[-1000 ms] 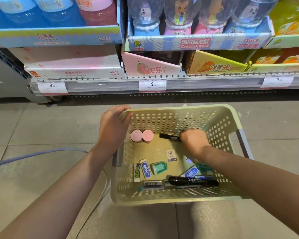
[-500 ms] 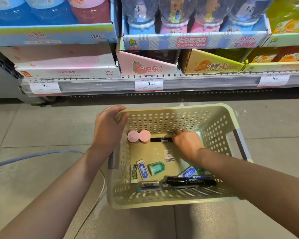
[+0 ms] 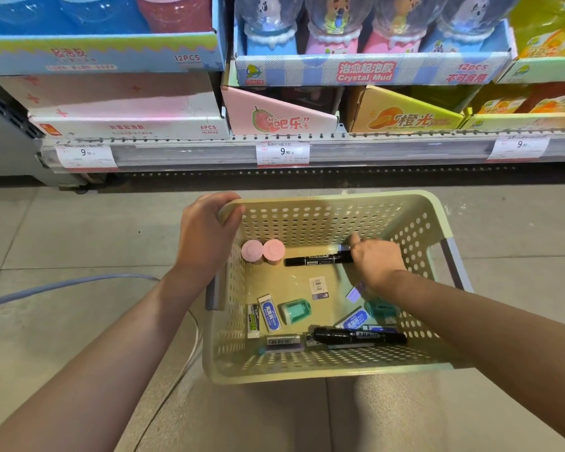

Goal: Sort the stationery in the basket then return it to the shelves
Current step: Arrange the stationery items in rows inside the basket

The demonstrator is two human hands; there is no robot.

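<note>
basket: two markers, two pink cylinders

2 black markers, 2 pink tubs, 2 green sharpeners, approx. 3 blue-label erasers.

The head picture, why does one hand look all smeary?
In the head view, the right hand is motion-blurred where it meets the black marker; the left hand on the basket rim looks sharp, and the shelf edge bows from the wide lens.
</note>
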